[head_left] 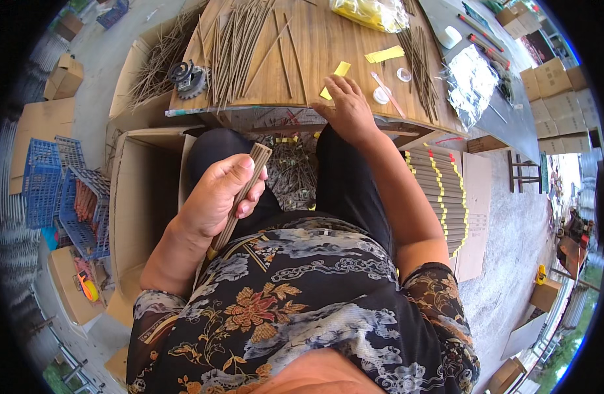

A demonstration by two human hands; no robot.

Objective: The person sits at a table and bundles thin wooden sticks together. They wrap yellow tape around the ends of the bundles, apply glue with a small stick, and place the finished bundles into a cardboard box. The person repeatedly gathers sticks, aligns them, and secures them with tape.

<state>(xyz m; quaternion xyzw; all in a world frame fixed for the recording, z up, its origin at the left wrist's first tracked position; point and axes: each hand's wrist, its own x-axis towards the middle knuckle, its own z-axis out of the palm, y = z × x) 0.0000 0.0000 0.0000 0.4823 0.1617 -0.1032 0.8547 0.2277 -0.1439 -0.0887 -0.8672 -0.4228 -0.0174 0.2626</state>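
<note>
My left hand (224, 187) is closed around a slim bundle of brown incense sticks (260, 159), held at a slant above my lap; a yellow band shows near its lower end. Over the near edge of the wooden table (325, 43), my right hand (350, 110) is open, palm down, fingers stretched and nothing visibly in them. Its fingertips are at a yellow paper strip (342, 69); whether they touch it I cannot tell. Just right of them sit a small white tub (381, 96) and a pinkish flat stick (389, 96). More yellow strips (384, 54) lie farther back.
Loose incense sticks (239, 49) spread over the table's left side, beside a black geared device (188, 80). An open carton (147, 197) stands left of my legs. Banded bundles (439, 197) are stacked on cardboard at right. Silver film (471, 82) lies on the table's right.
</note>
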